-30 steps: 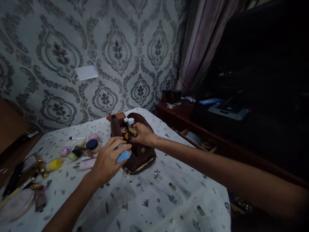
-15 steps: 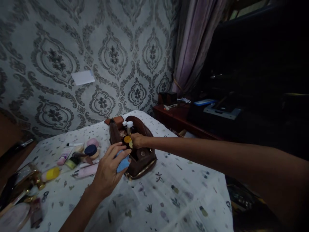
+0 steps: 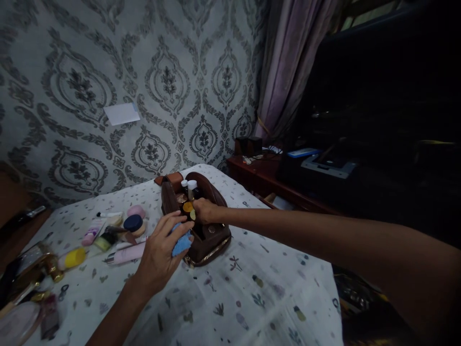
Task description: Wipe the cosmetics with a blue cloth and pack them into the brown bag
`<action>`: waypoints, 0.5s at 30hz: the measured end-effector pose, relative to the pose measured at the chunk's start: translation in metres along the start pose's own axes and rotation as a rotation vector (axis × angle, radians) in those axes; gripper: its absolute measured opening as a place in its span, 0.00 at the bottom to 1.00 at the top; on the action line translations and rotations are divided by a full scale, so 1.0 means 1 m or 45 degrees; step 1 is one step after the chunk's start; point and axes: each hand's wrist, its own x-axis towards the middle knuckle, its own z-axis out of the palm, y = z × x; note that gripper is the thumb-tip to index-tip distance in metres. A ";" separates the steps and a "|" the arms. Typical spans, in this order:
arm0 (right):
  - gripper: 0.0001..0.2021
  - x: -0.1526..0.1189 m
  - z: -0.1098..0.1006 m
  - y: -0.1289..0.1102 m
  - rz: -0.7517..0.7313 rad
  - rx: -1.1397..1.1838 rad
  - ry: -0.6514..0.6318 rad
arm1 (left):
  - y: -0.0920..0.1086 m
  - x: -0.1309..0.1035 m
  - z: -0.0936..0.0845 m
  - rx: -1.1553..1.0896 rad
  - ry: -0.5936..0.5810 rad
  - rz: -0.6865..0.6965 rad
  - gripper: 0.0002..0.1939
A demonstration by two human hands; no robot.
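My left hand point(image 3: 163, 250) is closed on a crumpled light-blue cloth point(image 3: 182, 242) at the near left side of an open brown bag point(image 3: 212, 247) with a gold zipper. Reaching in over the bag's right side, my right hand point(image 3: 205, 211) has its fingers curled down inside. What those fingers hold, if anything, is hidden. Beside them, in the bag, are a round orange-yellow lid point(image 3: 188, 207) and a small pale-green piece point(image 3: 193, 215). Behind these stand a bottle with a white cap point(image 3: 192, 184) and another small white-capped bottle point(image 3: 184, 183).
Cosmetics lie on the patterned sheet at left: a navy-lidded jar point(image 3: 133, 224), a pink tube point(image 3: 127, 253), a yellow-capped bottle point(image 3: 74, 258) and a glass perfume bottle point(image 3: 30, 262). A dark red desk point(image 3: 252, 175) stands at the back right. The papered wall point(image 3: 165, 86) rises behind.
The view has shifted slightly, moving everything a little to the left. Both hands keep nearly the same place at the bag, and the blue cloth stays in my left hand.
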 end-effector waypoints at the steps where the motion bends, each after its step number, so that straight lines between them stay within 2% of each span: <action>1: 0.19 -0.001 -0.002 -0.001 -0.002 -0.008 -0.012 | 0.000 0.000 0.000 -0.001 0.002 -0.008 0.14; 4: 0.20 -0.004 -0.006 -0.002 -0.012 -0.035 -0.036 | 0.001 0.000 0.001 0.002 0.003 -0.020 0.15; 7: 0.16 -0.009 -0.008 -0.005 -0.024 -0.072 -0.063 | -0.001 -0.001 0.002 -0.015 0.007 -0.016 0.15; 10: 0.15 -0.016 -0.018 -0.009 -0.053 -0.100 -0.061 | -0.003 -0.002 0.002 -0.029 -0.005 -0.023 0.15; 12: 0.14 -0.020 -0.034 -0.011 -0.097 -0.099 0.016 | -0.005 -0.003 0.001 -0.033 -0.021 -0.021 0.16; 15: 0.11 -0.025 -0.067 -0.011 -0.177 -0.063 0.237 | -0.006 -0.006 -0.001 -0.052 -0.029 0.002 0.17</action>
